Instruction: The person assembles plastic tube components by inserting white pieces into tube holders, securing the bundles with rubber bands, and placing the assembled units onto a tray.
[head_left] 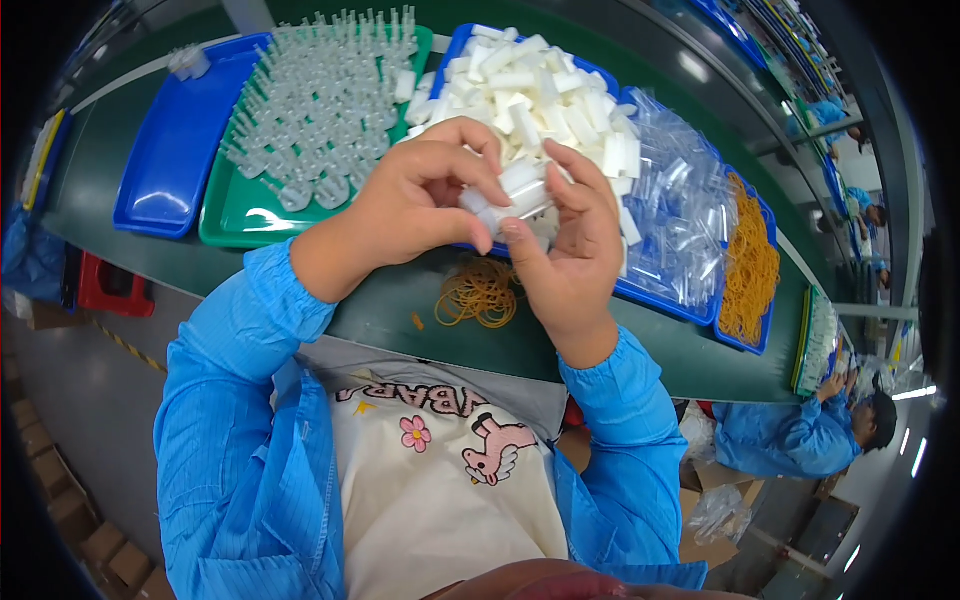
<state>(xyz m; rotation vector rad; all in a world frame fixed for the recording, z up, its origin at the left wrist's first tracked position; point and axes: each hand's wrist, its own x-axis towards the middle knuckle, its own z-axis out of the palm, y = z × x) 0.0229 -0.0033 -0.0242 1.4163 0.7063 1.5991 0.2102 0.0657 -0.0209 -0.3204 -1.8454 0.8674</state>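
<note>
Held thing: a small bundle of short white plastic tubes (508,196), gathered side by side between both hands, above the near edge of a blue plastic tray (668,300) heaped with more of the same tubes.
Handling: the tubes look light, stiff and smooth, so loose ones would likely slip lengthwise; squeezing the bundle around its middle seems the surest hold.
Left hand (425,195): palm turned inward, fingers curled over the top and near side of the bundle, closed on it.
Right hand (575,245): held upright, thumb and fingertips pressed against the bundle's right side.
Below the hands: a loose pile of tan rubber bands (480,293) on the dark green belt (400,305).
Further out: a green tray of clear plastic caps (315,100) to the left; clear plastic bags (680,205) and a heap of rubber bands (750,262) to the right.
</note>
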